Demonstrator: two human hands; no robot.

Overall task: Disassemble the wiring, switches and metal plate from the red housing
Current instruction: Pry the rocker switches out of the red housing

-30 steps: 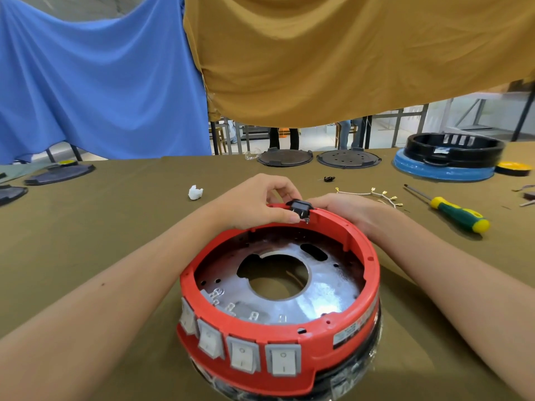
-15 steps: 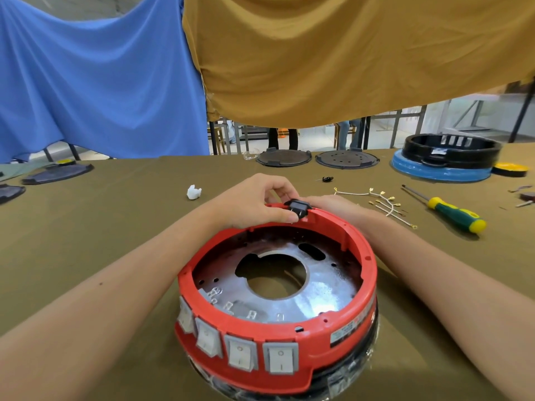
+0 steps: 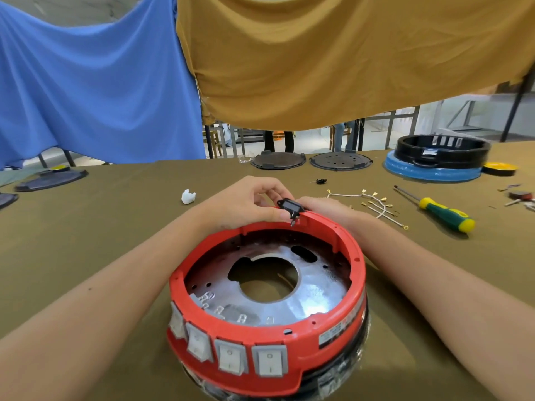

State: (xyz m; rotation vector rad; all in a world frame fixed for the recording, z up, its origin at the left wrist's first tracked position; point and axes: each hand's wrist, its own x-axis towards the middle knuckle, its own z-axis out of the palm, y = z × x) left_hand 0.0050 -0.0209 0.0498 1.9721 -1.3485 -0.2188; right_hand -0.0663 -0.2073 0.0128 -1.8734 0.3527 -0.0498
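Red housing [image 3: 269,337] on table; left hand [image 3: 246,204] pinches black socket [image 3: 290,206].

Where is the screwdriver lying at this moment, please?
In the head view the screwdriver lies on the table at the right, beyond the right forearm, just right of the loose white wires and nearer than the blue-and-black housing.

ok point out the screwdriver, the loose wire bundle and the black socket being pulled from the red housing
screwdriver [image 3: 443,213]: head view, on the green part of its handle
loose wire bundle [image 3: 376,202]: head view, on the white wires where they meet
black socket [image 3: 290,207]: head view, on its top face
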